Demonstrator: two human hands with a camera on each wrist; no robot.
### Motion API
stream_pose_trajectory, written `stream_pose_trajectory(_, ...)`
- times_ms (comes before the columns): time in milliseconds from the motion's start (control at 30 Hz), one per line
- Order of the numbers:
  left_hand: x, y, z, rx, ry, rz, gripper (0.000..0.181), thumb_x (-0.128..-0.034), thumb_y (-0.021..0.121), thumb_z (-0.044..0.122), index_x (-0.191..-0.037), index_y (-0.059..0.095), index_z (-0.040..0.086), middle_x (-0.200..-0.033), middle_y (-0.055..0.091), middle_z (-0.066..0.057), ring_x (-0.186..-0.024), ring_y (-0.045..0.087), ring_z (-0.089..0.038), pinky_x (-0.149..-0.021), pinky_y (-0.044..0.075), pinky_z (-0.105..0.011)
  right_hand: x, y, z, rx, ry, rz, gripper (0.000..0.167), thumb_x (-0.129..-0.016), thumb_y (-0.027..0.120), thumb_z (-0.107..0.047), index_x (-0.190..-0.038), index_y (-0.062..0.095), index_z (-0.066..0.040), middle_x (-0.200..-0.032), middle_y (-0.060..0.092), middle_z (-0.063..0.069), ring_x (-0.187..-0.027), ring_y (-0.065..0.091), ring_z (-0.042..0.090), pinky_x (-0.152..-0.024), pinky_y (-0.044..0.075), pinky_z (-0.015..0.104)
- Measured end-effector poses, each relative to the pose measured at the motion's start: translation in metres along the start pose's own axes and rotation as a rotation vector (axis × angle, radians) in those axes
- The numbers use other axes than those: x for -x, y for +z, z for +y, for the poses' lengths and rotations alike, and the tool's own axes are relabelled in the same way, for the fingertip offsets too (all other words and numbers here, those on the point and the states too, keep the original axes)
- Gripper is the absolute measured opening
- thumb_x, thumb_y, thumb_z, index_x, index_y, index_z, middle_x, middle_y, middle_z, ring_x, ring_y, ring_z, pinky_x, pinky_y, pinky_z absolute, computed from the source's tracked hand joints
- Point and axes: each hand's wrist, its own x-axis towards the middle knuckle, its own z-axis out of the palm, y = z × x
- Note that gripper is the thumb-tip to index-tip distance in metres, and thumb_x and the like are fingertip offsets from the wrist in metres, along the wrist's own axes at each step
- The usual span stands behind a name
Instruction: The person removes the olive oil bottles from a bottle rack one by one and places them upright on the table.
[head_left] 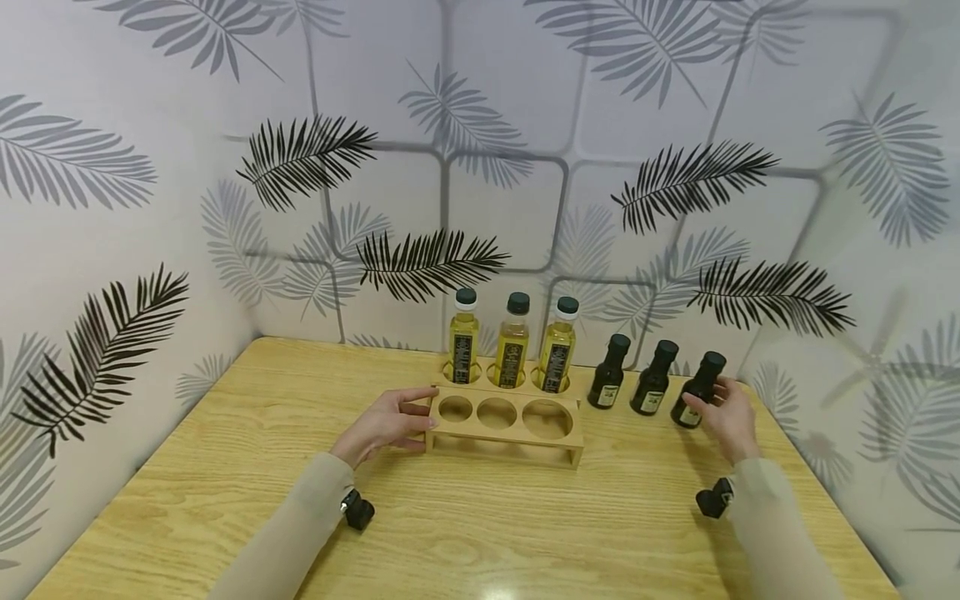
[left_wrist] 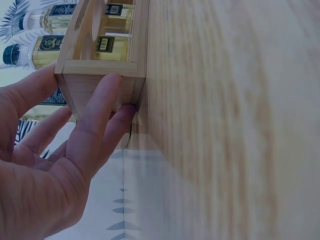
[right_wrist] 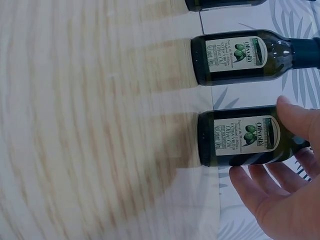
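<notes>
dark bottle (right_wrist: 247,136), pinched in right hand (head_left: 731,418), seems at the grasping stage, likely needing a lift; left hand (head_left: 384,423), fingers extended, touches rack (head_left: 502,433).

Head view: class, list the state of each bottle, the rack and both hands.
Rack: standing on table, back row filled
Three yellow bottles: upright, capped, in rack
Left two dark bottles: upright, capped, untouched
Right dark bottle: upright, capped
Left hand: touching rack
Right hand: holding right dark bottle
</notes>
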Motion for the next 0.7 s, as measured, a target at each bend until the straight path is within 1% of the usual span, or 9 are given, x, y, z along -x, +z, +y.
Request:
stream_pose_trajectory(133,0.000,0.000,0.000,0.000,-0.003,-0.001,0.061,-0.0922,0.069,0.010,-0.148,0.045,0.018,-0.146,0.043,-0.028,-0.115,0.063,-0.035,-0.082,0.060,-0.045,-0.002,0.001,0.001,-0.006,0.011,0.029,0.071,-0.098,0.060,-0.024,-0.155,0.024,0.000,-0.154,0.030,0.031,-0.138,0.036,0.047,-0.108,0.040,0.057)
stream_pose_trajectory(233,-0.001,-0.001,0.000,-0.001,-0.002,0.000,0.061,-0.0922,0.069,0.010,-0.148,0.045,0.019,-0.146,0.043,-0.028,-0.115,0.063,-0.035,-0.082,0.060,-0.045,-0.003,0.000,0.001,-0.008,0.007,0.039,0.068,-0.099,0.059,-0.022,-0.155,0.026,-0.001,-0.153,0.031,0.030,-0.138,0.037,0.047,-0.109,0.040,0.056)
stream_pose_trajectory(500,-0.001,0.000,0.000,0.000,-0.002,-0.004,0.061,-0.0923,0.069,0.010,-0.148,0.045,0.018,-0.146,0.043,-0.028,-0.114,0.063,-0.035,-0.082,0.060,-0.045,-0.007,-0.002,0.003,-0.017,0.026,0.042,0.067,-0.099,0.057,-0.020,-0.155,0.025,-0.004,-0.155,0.032,0.027,-0.139,0.037,0.045,-0.110,0.039,0.054)
stream_pose_trajectory(700,-0.001,0.000,-0.001,-0.003,-0.005,0.008,0.062,-0.0919,0.069,0.011,-0.148,0.046,0.018,-0.145,0.045,-0.027,-0.112,0.065,-0.034,-0.081,0.060,-0.045,-0.011,-0.002,0.005,-0.023,0.005,0.041,0.063,-0.099,0.057,-0.019,-0.153,0.031,-0.002,-0.154,0.034,0.026,-0.139,0.038,0.043,-0.111,0.039,0.053)
